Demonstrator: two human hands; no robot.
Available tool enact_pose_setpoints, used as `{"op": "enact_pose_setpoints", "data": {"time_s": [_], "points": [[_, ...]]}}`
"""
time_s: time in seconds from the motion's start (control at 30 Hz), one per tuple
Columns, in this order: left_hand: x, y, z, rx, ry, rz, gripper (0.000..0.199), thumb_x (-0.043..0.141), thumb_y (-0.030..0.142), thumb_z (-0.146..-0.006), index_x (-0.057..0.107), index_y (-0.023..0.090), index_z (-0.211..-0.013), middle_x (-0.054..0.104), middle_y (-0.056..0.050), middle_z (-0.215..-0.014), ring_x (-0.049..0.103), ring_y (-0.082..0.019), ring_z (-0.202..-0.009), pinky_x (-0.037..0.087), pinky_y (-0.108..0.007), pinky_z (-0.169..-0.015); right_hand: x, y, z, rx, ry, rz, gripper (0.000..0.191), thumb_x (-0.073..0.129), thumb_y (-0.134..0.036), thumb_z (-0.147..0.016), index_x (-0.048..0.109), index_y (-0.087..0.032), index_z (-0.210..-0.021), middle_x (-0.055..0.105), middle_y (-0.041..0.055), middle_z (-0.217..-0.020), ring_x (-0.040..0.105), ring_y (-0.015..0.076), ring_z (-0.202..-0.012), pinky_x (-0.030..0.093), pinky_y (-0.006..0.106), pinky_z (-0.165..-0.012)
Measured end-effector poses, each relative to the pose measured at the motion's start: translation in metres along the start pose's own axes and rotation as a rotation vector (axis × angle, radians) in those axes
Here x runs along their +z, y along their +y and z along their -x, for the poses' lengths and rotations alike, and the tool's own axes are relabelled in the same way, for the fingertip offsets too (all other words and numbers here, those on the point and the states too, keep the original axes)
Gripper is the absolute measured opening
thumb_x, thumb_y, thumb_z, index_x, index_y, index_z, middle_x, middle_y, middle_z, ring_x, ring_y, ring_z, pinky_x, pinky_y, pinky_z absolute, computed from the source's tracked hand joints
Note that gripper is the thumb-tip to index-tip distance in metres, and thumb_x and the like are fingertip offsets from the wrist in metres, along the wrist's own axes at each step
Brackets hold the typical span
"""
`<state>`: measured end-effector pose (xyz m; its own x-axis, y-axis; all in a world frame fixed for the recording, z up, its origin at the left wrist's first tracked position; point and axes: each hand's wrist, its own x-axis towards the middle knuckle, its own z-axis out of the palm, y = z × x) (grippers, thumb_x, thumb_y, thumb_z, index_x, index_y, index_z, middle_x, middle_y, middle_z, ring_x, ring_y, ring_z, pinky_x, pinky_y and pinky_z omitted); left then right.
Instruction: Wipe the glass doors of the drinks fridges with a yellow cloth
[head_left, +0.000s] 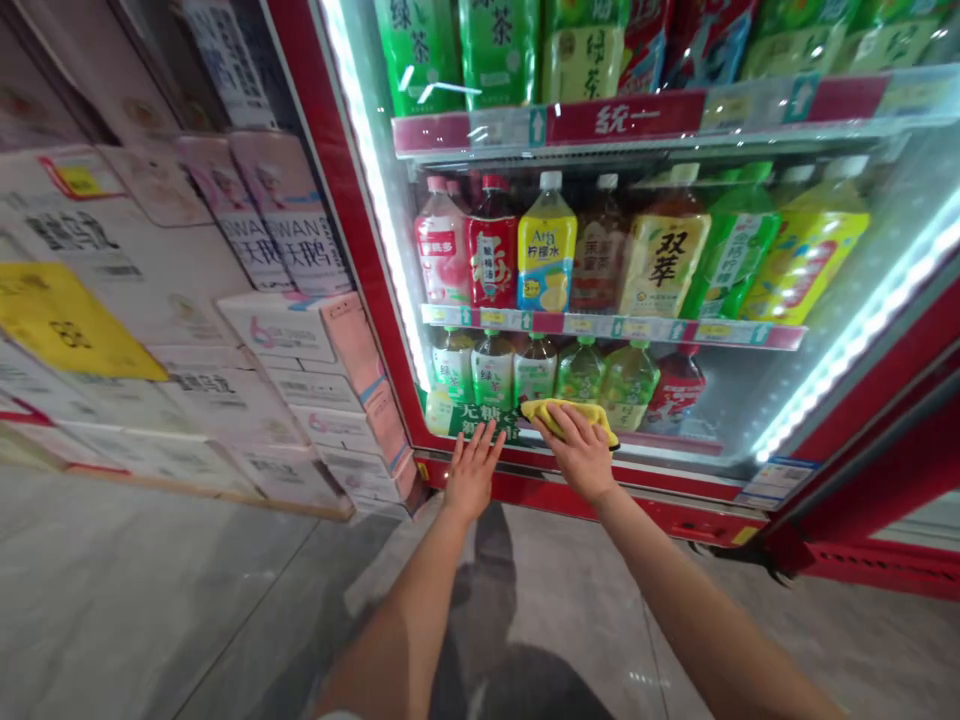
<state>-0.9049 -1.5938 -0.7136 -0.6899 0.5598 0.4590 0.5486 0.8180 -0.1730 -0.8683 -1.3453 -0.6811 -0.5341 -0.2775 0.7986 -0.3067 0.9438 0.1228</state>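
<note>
My left hand (471,478) has its fingers spread and holds nothing. Its fingertips lie over the lower edge of a green sign with white characters (480,412) at the bottom of the drinks fridge (525,490). To the right, my right hand (583,455) holds a yellow cloth (604,425) with a dark edge against the lower front of the fridge. The fingers cover part of the cloth. Just behind the hands, green tea bottles (491,372) and a red-labelled bottle (677,390) stand on the bottom shelf.
Above, a fridge shelf (615,328) carries several coloured bottles, including a yellow-and-blue one (547,245). White light strips (390,215) run along both sides. Stacked cartons (300,370) with a yellow price sign (75,325) stand left, on a grey tiled floor (187,580).
</note>
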Motion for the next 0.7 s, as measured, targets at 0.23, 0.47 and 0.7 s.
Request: {"op": "enact_pose_setpoints", "data": {"time_s": [0.23, 0.47, 0.7], "points": [[0.017, -0.023, 0.021, -0.144, -0.03, 0.081, 0.094, 0.055, 0.003, -0.078, 0.024, 0.028, -0.163, 0.011, -0.006, -0.173, 0.017, -0.028, -0.159, 0.019, -0.057, -0.128, 0.004, 0.027, 0.037, -0.395, -0.31, -0.152, 0.044, 0.05, -0.013, -0.099, 0.071, -0.042, -0.125, 0.073, -0.0036, -0.13, 0.064, 0.0191, -0.116, 0.043, 0.033, -0.08], [0.028, -0.03, 0.029, -0.287, 0.008, 0.161, 0.092, 0.054, 0.004, -0.081, 0.02, 0.025, -0.165, 0.009, -0.01, -0.172, 0.013, -0.028, -0.16, 0.016, -0.056, -0.129, 0.033, -0.025, -0.016, -0.329, -0.327, -0.078, 0.043, 0.048, -0.02, -0.101, 0.065, -0.038, -0.136, 0.067, 0.002, -0.141, 0.057, 0.0243, -0.127, 0.043, 0.039, -0.087], [0.038, -0.043, 0.044, -0.281, -0.014, 0.183, 0.088, 0.051, 0.003, -0.083, 0.022, 0.022, -0.164, 0.014, -0.01, -0.172, 0.014, -0.026, -0.16, 0.015, -0.055, -0.129, 0.031, -0.008, 0.011, -0.489, -0.421, -0.275, 0.039, 0.041, -0.023, -0.101, 0.078, -0.035, -0.104, 0.077, 0.0013, -0.106, 0.065, 0.02, -0.107, 0.045, 0.033, -0.077]]}}
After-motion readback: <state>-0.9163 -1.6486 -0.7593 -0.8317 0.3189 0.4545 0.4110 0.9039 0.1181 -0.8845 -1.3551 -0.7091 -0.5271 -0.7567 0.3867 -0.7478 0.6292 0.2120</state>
